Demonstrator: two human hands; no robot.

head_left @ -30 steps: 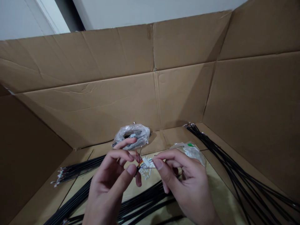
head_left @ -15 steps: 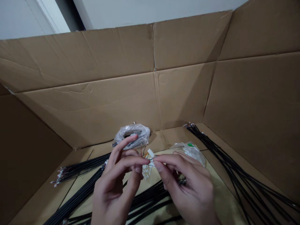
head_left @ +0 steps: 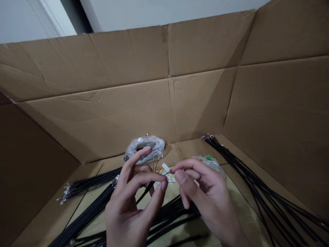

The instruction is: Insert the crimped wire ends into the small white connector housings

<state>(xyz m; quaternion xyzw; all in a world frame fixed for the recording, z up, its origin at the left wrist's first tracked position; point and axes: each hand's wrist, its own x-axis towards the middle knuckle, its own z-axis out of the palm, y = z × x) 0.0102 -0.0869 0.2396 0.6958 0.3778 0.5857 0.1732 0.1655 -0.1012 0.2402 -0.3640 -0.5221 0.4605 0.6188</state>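
My left hand (head_left: 133, 202) pinches the end of a black cable (head_left: 144, 190) whose thin coloured wires stick out between thumb and fingers. My right hand (head_left: 205, 199) pinches a small white connector (head_left: 166, 168) right at those wire tips. Both hands meet above the floor of a large cardboard box (head_left: 144, 103). Under them lie several loose white connectors (head_left: 157, 184), mostly hidden by my fingers.
Bundles of black cables lie on the box floor at the left (head_left: 87, 187), under my hands (head_left: 169, 216) and along the right wall (head_left: 257, 185). A clear plastic bag with a coiled cable (head_left: 145, 147) sits at the back; another small bag (head_left: 208, 161) is behind my right hand.
My left hand's fingers rose and shifted grip on the cable end. The right hand moved the white connector up against the wire tips and lifted slightly.
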